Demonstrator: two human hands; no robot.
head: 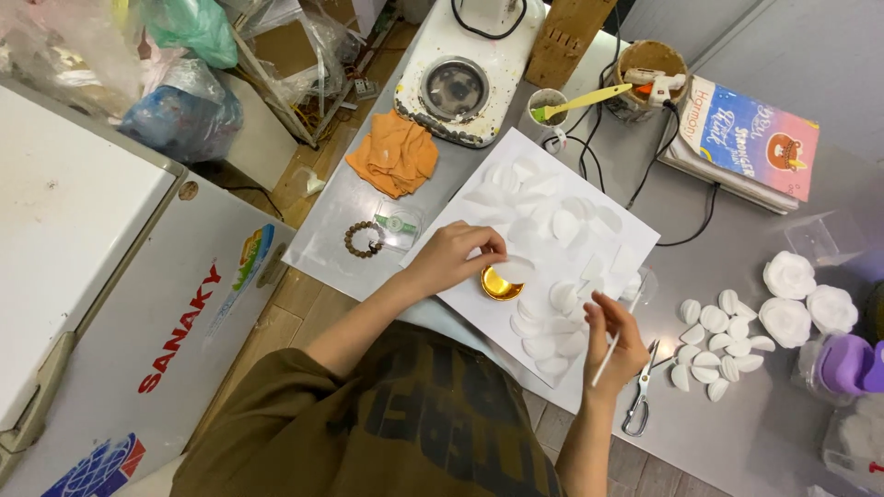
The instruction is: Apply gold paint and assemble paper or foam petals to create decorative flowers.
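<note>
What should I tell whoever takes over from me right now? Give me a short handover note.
Left hand: holds a white petal over the gold bowl.
Right hand: holds a thin white stick.
White sheet: covered with many thin petals.
Done: three white flowers at right; a batch of thicker petals beside them.
Left: the petals on the sheet are loose, not yet assembled.
Scissors lie by the right hand.

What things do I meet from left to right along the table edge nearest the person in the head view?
Bead bracelet → left hand → small gold bowl → right hand holding a thin white stick → scissors → loose white petals → purple bottle.
</note>
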